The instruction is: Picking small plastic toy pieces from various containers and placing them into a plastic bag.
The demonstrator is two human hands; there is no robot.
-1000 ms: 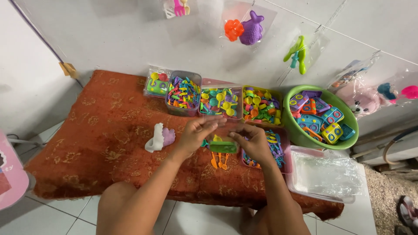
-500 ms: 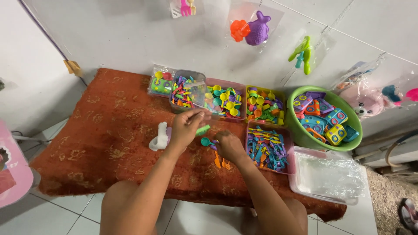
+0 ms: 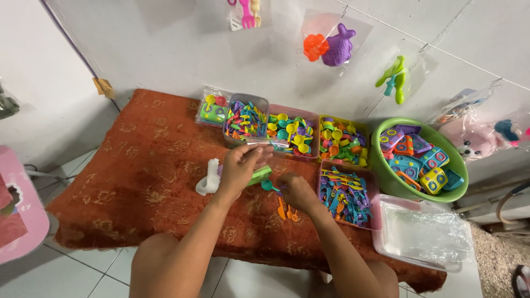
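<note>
Head view, left hand: we see the left hand point(image 3: 238, 168) curled around a clear bag point(image 3: 266, 144) and a green toy point(image 3: 259, 175), fingers closed on both.
Head view, right hand: the right hand point(image 3: 298, 191) lies palm down on the cloth point(image 3: 138, 165), fingertips pinched at a teal spoon point(image 3: 269, 186); we cannot tell whether the grip is complete.
Hands: close together, not touching.
Near the right hand: orange pieces point(image 3: 287, 211) lie just beside it, toward us; the cutlery tray point(image 3: 346, 194) sits just to its right.
Beyond the hands: three trays of small parts point(image 3: 291, 131), and a green bowl point(image 3: 454, 177) further right.
Left of the left hand: a white toy point(image 3: 208, 177), touching or nearly so.
Risk 1: we judge the spoon may slip, since it is small and held only at the tips.
Risk 2: the bag's mouth looks slack; a piece could miss it and drop on the cloth.
Risk 3: the right forearm passes close to the cutlery tray and could knock it.
</note>
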